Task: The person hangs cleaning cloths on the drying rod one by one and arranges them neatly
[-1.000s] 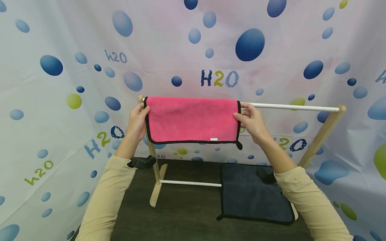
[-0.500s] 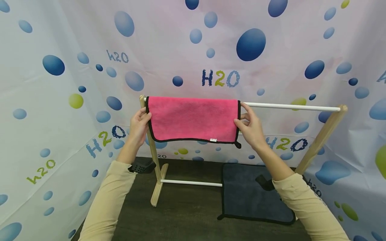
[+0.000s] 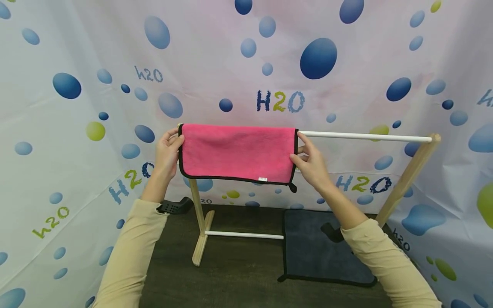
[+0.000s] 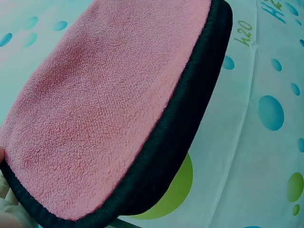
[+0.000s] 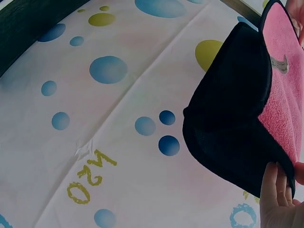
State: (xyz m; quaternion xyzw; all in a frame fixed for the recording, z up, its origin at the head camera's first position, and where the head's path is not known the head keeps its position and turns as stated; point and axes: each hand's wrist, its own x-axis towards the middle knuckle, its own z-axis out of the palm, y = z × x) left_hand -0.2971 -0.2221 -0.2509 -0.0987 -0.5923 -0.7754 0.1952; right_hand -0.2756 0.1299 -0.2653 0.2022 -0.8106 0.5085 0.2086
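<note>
A pink towel (image 3: 239,154) with black edging is draped over the left part of the rack's white upper rod (image 3: 366,136). A small white tag shows by its lower edge and a black loop at its lower right corner. My left hand (image 3: 166,155) pinches the towel's left edge, thumb in front. Opposite it, my right hand (image 3: 313,169) pinches the right edge below the rod. In the right wrist view, the fingers (image 5: 269,187) lie on the towel's dark back. The left wrist view shows the pink side and dark edging close up, the hand partly cut off.
The wooden rack has a right leg (image 3: 410,177), a left foot (image 3: 203,239) and a white lower rod (image 3: 242,235). A dark grey towel (image 3: 316,261) covers that rod's right part, over the dark floor (image 3: 231,278). Behind stands a bubble-printed curtain (image 3: 215,64).
Both hands have moved slightly left with the pink towel, which now overlaps the upper rod's left end. My right hand also sits a little lower on its edge than at first.
</note>
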